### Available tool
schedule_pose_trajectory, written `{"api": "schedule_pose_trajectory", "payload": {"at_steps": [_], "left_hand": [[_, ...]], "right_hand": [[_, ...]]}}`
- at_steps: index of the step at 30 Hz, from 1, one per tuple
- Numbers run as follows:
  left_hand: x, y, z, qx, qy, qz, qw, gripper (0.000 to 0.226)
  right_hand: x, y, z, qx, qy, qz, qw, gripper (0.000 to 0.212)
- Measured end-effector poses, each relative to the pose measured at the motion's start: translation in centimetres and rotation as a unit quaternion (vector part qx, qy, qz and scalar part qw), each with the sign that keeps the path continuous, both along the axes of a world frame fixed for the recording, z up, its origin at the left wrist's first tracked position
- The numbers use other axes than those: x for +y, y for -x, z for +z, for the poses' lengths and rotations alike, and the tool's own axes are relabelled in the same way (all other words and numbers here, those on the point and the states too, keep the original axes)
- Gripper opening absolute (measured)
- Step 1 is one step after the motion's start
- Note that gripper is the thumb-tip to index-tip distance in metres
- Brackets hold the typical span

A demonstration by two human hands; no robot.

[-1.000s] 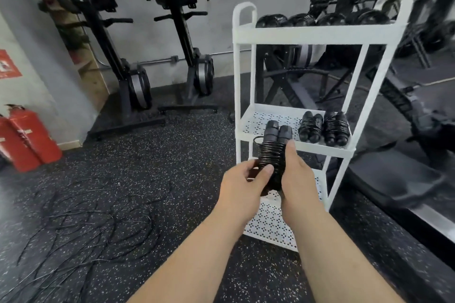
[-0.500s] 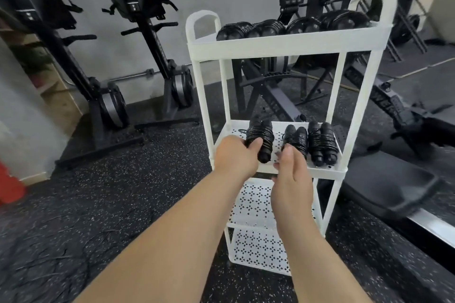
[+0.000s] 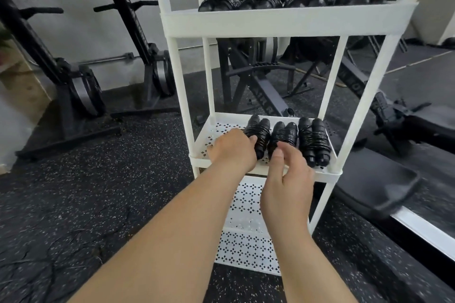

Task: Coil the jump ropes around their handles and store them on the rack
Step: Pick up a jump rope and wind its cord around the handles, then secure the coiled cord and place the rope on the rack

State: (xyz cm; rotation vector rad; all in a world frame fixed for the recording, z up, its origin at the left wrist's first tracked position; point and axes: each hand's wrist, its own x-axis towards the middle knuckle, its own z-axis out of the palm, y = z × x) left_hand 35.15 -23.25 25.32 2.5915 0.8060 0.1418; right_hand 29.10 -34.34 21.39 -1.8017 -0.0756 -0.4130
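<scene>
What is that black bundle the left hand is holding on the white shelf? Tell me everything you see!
It is a coiled jump rope, all black. Two stubby handles lie side by side, with thin cord wound tightly round their middles, leaving the rounded ends bare. It looks like plastic. It lies flat on the rack's middle shelf, close beside another bundle on its right. The left hand grips its near left side.

A: Where is the rope (image 3: 257, 136) now?

B: A second ago both hands held it in front of the rack (image 3: 283, 21). Now it lies on the middle shelf (image 3: 210, 134), just beside the two coils (image 3: 314, 141).

A: And the hands?

B: The left hand (image 3: 231, 150) still grips it. The right hand (image 3: 286, 179) has let go and hovers at the shelf's front edge.
</scene>
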Motion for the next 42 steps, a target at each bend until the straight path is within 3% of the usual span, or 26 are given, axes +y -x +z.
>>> {"api": "schedule_pose_trajectory", "payload": {"at_steps": [6, 11, 15, 22, 27, 31, 35, 42], "left_hand": [[0.7, 0.3, 0.0, 0.026, 0.0, -0.027, 0.999, 0.051], [0.5, 1.4, -0.6, 0.021, -0.034, -0.09, 0.995, 0.044], [1.0, 1.6, -1.0, -0.001, -0.023, -0.112, 0.993, 0.039], [1.9, 2.5, -0.1, 0.004, -0.007, -0.12, 0.993, 0.049], [3.4, 6.0, 0.2, -0.158, 0.063, -0.121, 0.978, 0.039], [5.4, 11.8, -0.1, -0.249, 0.102, -0.082, 0.96, 0.029], [7.6, 18.1, -1.3, -0.234, 0.094, -0.042, 0.967, 0.028], [11.7, 31.1, -4.2, -0.185, 0.095, 0.066, 0.976, 0.028]], "right_hand": [[-0.3, -0.1, -0.1, 0.005, 0.054, 0.009, 0.998, 0.04], [-0.6, 0.4, -0.4, 0.009, 0.285, -0.017, 0.958, 0.056], [-0.3, 0.7, -0.5, 0.035, 0.351, -0.011, 0.936, 0.063], [0.7, 1.0, -0.8, 0.013, 0.356, -0.044, 0.933, 0.055], [2.6, 1.9, 0.2, -0.057, 0.29, -0.045, 0.954, 0.045], [4.6, 3.7, 0.7, -0.086, 0.274, 0.03, 0.957, 0.043], [6.9, 6.6, 0.8, -0.078, 0.302, 0.116, 0.943, 0.044], [11.9, 14.9, -0.1, -0.097, 0.352, 0.29, 0.885, 0.04]]}}
